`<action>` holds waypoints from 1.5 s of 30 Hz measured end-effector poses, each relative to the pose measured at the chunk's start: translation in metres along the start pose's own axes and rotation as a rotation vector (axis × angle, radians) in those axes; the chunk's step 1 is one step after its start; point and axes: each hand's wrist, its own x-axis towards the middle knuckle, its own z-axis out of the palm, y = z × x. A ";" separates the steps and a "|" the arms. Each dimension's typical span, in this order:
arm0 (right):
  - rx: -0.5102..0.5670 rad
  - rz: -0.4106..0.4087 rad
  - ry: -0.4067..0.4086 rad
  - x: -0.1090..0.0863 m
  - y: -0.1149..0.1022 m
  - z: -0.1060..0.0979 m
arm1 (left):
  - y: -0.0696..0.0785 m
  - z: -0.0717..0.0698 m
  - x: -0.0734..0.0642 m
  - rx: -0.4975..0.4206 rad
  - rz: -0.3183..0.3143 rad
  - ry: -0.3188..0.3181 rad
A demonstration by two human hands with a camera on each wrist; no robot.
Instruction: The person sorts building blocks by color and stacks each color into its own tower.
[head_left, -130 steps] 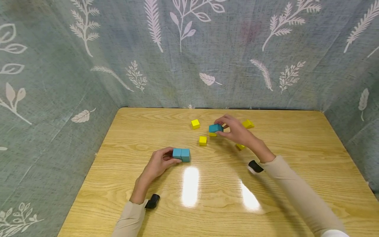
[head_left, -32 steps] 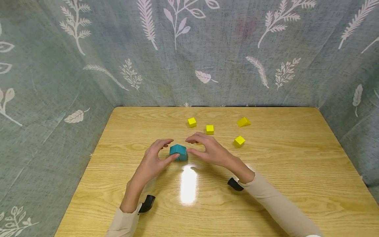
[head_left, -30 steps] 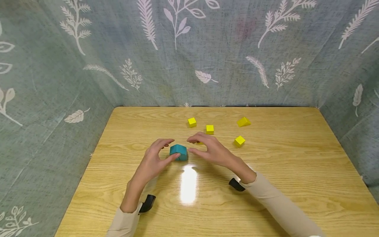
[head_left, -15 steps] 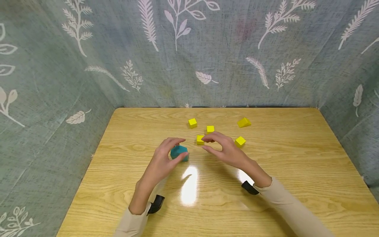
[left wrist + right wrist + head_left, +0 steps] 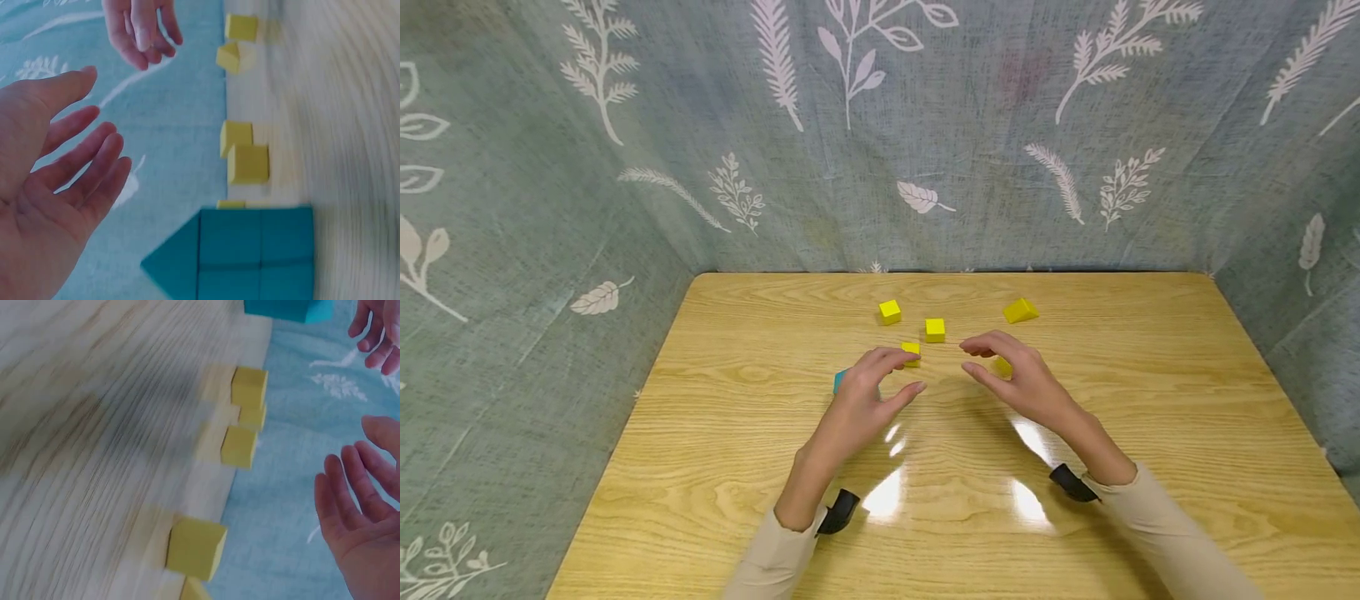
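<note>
A teal block house (image 5: 256, 250) stands on the table, a triangular block on top with cubes stacked beneath. In the head view my left hand (image 5: 861, 404) hides most of that stack; only the teal edge (image 5: 840, 382) peeks out. This hand is held above the table, fingers loosely bent and thumb apart, gripping nothing. My right hand (image 5: 1026, 382) hovers farther right, likewise holding nothing, and partly covers a yellow cube (image 5: 1002, 366). Another yellow cube (image 5: 912, 351) shows behind the left fingertips.
Farther back on the wooden table (image 5: 737, 350) lie two yellow cubes, a left one (image 5: 890, 312) and a middle one (image 5: 935, 331), and a yellow triangular block (image 5: 1021, 311). A patterned cloth (image 5: 820, 208) hangs behind and at both sides.
The right hand placed the teal triangular block on the teal cubes, then let go and drew back right. The left hand has also released the stack and moved right, in front of it.
</note>
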 end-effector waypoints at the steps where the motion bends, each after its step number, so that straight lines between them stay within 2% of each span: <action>1: -0.008 0.008 0.002 -0.002 0.002 -0.002 | 0.000 0.004 0.002 -0.001 0.009 0.001; 13: -0.112 0.037 0.007 -0.018 0.022 -0.021 | 0.001 0.041 0.024 -0.027 0.043 -0.029; 19: -0.148 0.036 0.039 -0.025 0.031 -0.029 | -0.002 0.057 0.032 -0.028 0.014 -0.075; 27: -0.213 0.039 0.066 -0.029 0.044 -0.036 | -0.006 0.081 0.045 -0.011 -0.006 -0.105; 32: -0.201 0.072 0.035 -0.031 0.050 -0.038 | -0.008 0.096 0.053 -0.009 -0.020 -0.129; 38: -0.179 0.094 -0.007 -0.033 0.059 -0.038 | -0.013 0.115 0.060 -0.013 -0.074 -0.160; 45: -0.126 0.120 -0.040 -0.034 0.066 -0.036 | -0.014 0.130 0.067 0.010 -0.127 -0.159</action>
